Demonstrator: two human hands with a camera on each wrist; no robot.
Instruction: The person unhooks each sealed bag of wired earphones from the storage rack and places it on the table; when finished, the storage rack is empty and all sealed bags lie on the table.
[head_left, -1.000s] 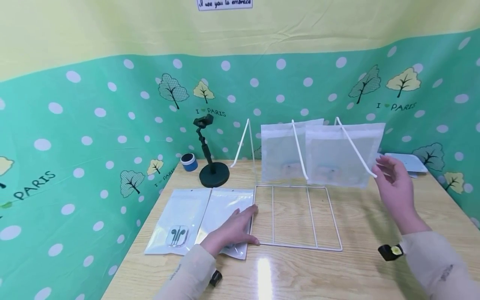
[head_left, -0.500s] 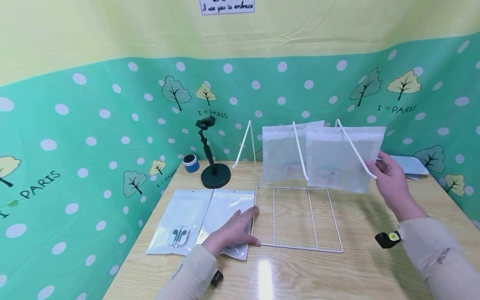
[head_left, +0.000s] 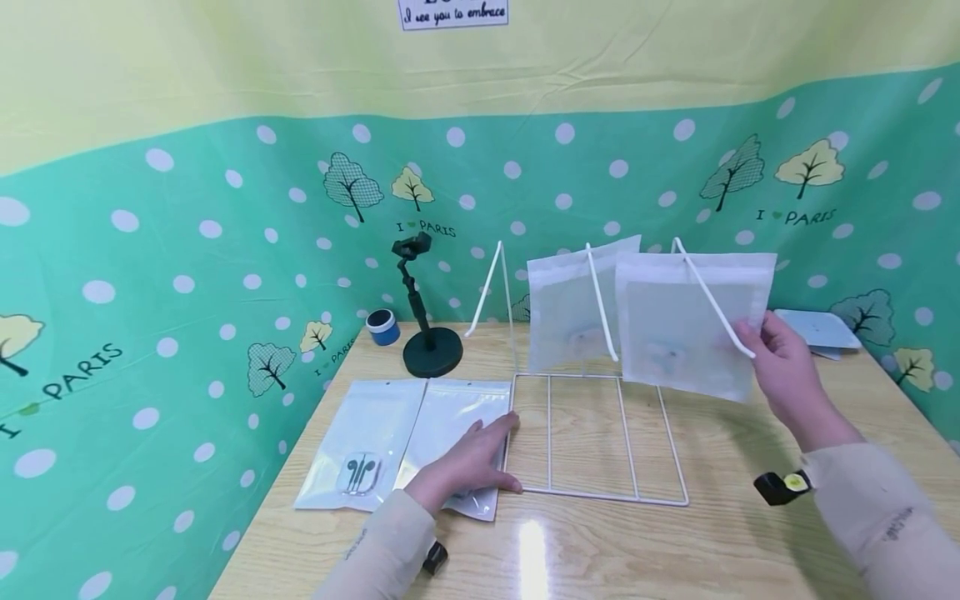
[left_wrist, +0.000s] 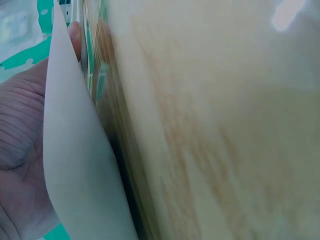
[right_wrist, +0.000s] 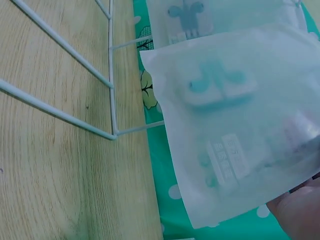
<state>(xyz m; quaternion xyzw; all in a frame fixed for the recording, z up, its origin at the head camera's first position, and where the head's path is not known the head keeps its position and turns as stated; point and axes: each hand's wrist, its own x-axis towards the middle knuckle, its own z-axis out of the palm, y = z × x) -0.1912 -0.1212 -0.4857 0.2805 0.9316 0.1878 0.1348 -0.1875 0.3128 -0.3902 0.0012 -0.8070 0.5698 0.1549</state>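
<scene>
A white wire rack (head_left: 626, 442) with hooks at its top stands on the table, and two frosted zip bags hang from it. My right hand (head_left: 790, 375) pinches the right edge of the nearer bag (head_left: 686, 329), thumb in front. Through that bag the right wrist view shows an earphone case (right_wrist: 220, 87) and a printed label (right_wrist: 227, 162). The other bag (head_left: 566, 308) hangs on the middle hook. My left hand (head_left: 468, 462) rests at the rack's lower left side, fingers spread along the wire. It partly covers a flat bag (head_left: 457, 408).
Beside that bag lies another flat bag (head_left: 375, 417) with earphones in a clear case (head_left: 359, 473). A black stand (head_left: 432, 353) and a blue jar (head_left: 382, 327) are at the back left. Pale flat items (head_left: 817, 328) lie back right. A patterned green curtain hangs behind the table.
My right hand has come in to the nearer bag's right edge and taken hold of it. The bag's lower part has shifted toward me and slightly right. My left hand has stayed at the rack.
</scene>
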